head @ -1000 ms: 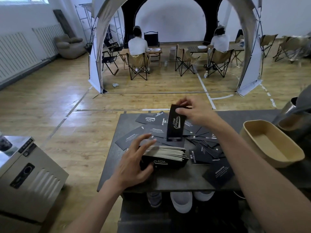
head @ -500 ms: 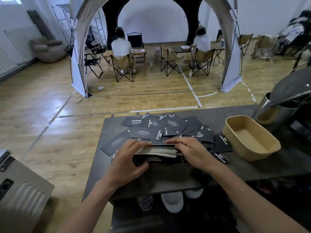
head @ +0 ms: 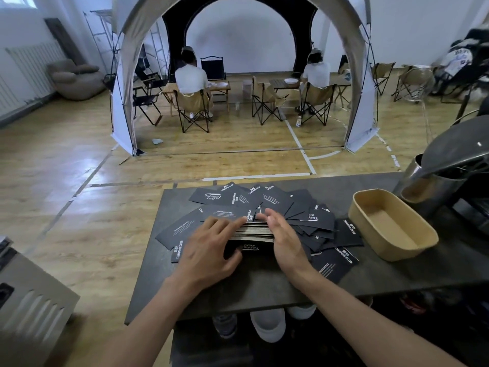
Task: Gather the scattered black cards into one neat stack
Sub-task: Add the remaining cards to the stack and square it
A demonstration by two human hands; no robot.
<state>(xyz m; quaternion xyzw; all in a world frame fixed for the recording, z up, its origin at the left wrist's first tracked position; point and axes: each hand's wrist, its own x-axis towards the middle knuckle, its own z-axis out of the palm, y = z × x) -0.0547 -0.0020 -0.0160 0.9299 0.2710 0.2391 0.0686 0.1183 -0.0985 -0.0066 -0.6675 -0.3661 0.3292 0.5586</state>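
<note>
A thick stack of black cards stands on edge on the dark table, pale card edges facing up. My left hand grips its left end, fingers over the top. My right hand presses flat against its right end, fingers straight. Several loose black cards with white print lie fanned on the table behind and to both sides of the stack. One card lies apart near the front right.
A tan oblong bowl sits on the table to the right, with a metal pitcher and dark machine behind it. A grey appliance stands at lower left. Beyond the table, two people sit on folding chairs under an arch.
My right hand set the single raised card down onto the stack, then shifted from lying over the stack's top to pressing its right end. The camera view swung slightly right.
</note>
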